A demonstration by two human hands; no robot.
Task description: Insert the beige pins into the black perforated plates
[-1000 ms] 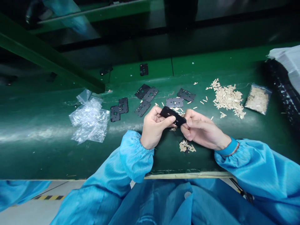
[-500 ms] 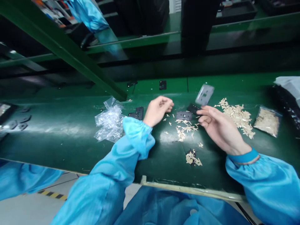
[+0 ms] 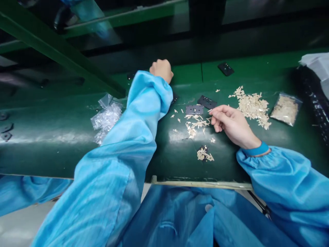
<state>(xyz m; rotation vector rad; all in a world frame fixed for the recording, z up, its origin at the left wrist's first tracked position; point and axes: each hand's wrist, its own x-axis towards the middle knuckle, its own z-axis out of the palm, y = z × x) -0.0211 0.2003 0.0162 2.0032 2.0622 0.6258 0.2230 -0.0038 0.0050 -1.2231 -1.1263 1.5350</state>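
Left hand clenched, nothing visible in it, at the far side of the green counter; right hand relaxed and open, just beside two black plates; a third plate lies farther off.

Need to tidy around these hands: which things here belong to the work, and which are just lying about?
Belonging to the work:
right hand
left hand
grey perforated plate
black perforated plate
loose cream slivers

Probably just lying about:
crumpled clear plastic bag
small clear bag of cream slivers
white sheet
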